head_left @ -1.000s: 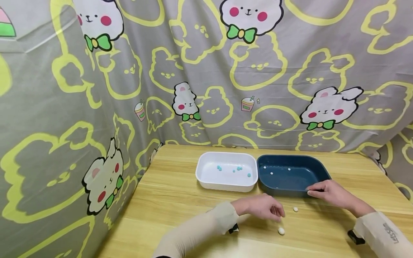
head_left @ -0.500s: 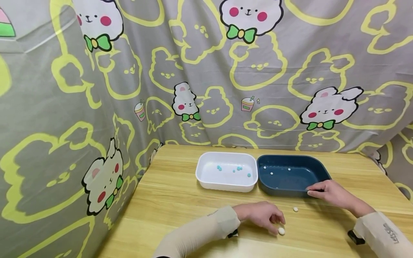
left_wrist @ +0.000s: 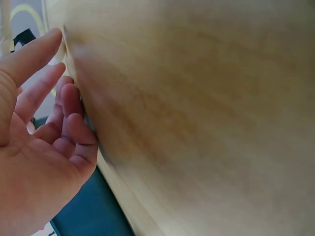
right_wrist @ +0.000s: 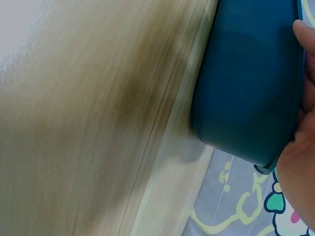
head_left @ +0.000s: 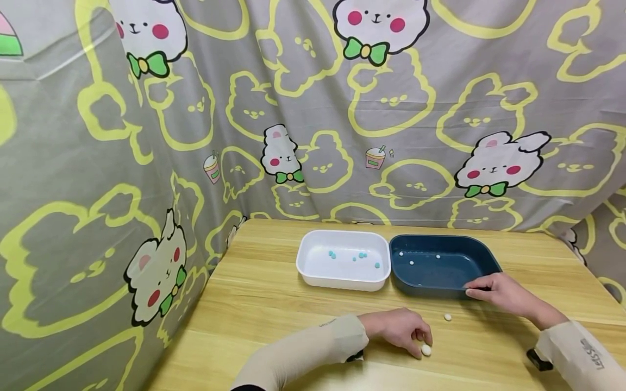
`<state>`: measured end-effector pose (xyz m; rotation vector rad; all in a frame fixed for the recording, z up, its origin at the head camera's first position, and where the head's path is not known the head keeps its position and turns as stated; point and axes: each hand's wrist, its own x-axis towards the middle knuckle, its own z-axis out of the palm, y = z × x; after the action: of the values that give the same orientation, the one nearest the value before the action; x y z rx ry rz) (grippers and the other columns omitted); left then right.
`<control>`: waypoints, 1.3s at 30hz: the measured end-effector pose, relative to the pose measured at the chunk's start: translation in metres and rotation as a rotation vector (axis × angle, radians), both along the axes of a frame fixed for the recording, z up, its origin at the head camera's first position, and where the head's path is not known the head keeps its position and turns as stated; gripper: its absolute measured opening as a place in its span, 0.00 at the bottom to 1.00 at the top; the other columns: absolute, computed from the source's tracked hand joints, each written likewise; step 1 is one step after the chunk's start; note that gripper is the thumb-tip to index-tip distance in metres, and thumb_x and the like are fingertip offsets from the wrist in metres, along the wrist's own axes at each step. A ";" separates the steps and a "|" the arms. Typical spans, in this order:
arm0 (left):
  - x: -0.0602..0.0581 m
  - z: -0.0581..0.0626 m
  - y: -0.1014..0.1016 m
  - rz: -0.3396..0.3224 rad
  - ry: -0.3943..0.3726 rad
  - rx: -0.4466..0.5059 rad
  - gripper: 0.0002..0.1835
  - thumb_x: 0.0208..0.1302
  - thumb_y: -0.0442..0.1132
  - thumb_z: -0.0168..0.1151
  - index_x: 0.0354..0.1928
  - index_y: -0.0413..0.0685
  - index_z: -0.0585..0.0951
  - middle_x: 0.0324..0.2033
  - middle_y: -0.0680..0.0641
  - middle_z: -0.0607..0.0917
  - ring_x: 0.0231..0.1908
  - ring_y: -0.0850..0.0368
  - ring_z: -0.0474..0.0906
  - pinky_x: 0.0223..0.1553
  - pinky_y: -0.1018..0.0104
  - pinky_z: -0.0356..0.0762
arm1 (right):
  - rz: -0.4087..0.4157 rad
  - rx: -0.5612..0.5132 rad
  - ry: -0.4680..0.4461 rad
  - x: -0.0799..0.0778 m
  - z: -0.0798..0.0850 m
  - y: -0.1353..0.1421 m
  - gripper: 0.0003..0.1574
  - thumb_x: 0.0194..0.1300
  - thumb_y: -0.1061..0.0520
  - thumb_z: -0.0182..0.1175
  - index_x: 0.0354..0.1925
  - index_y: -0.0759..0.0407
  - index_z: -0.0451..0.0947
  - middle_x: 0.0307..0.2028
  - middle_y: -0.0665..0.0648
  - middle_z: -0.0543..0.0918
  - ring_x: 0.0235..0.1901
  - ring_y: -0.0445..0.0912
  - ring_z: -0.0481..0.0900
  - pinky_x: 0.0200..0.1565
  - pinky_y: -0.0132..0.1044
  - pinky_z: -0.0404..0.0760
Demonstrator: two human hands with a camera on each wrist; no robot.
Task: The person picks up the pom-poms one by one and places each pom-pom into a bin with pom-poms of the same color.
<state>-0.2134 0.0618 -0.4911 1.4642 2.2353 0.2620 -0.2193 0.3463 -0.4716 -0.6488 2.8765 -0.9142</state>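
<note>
My left hand [head_left: 402, 331] is low over the wooden table, its thumb and forefinger apart on either side of a small white ball [head_left: 426, 350] lying there. In the left wrist view, the thumb [left_wrist: 42, 49] and forefinger stretch out with a gap between them, while the other fingers curl loosely. Whether the fingertips touch the ball I cannot tell. My right hand [head_left: 504, 293] pinches the near right rim of a dark blue tray [head_left: 430, 288]; its thumb lies on the rim in the right wrist view. Another white ball [head_left: 448, 317] rests between the hands, near the tray.
A white tray [head_left: 342, 283] holding several small turquoise balls [head_left: 361, 255] stands left of the blue tray, against its side. Three small white balls [head_left: 412, 263] lie in the blue tray. A patterned grey curtain [head_left: 313, 108] hangs behind and left of the table [head_left: 254, 315].
My left hand has come nearer and lower, and its thumb and forefinger now stand around the nearer white ball. My right hand and both trays have stayed in place.
</note>
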 end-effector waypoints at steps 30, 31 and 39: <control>0.001 -0.001 0.001 -0.018 -0.033 0.009 0.06 0.58 0.44 0.68 0.37 0.58 0.83 0.28 0.67 0.77 0.29 0.80 0.68 0.34 0.88 0.63 | -0.010 0.006 -0.010 -0.001 -0.002 0.000 0.15 0.63 0.49 0.61 0.41 0.58 0.85 0.38 0.54 0.86 0.38 0.35 0.79 0.35 0.32 0.78; 0.001 0.000 0.000 -0.007 -0.039 0.009 0.06 0.58 0.44 0.68 0.37 0.57 0.83 0.27 0.67 0.77 0.28 0.80 0.69 0.34 0.88 0.64 | -0.015 0.004 -0.012 -0.001 -0.003 0.000 0.15 0.63 0.49 0.62 0.41 0.57 0.85 0.38 0.53 0.86 0.39 0.35 0.79 0.35 0.32 0.78; 0.001 0.007 -0.005 0.076 -0.034 0.025 0.05 0.58 0.45 0.68 0.36 0.57 0.83 0.25 0.68 0.77 0.27 0.80 0.69 0.33 0.88 0.64 | -0.016 0.003 -0.016 -0.002 -0.002 0.001 0.16 0.63 0.48 0.61 0.42 0.57 0.85 0.38 0.53 0.86 0.39 0.34 0.79 0.35 0.31 0.78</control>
<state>-0.2128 0.0572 -0.4844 1.3794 2.2709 0.3378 -0.2209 0.3477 -0.4738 -0.6168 2.8720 -0.9132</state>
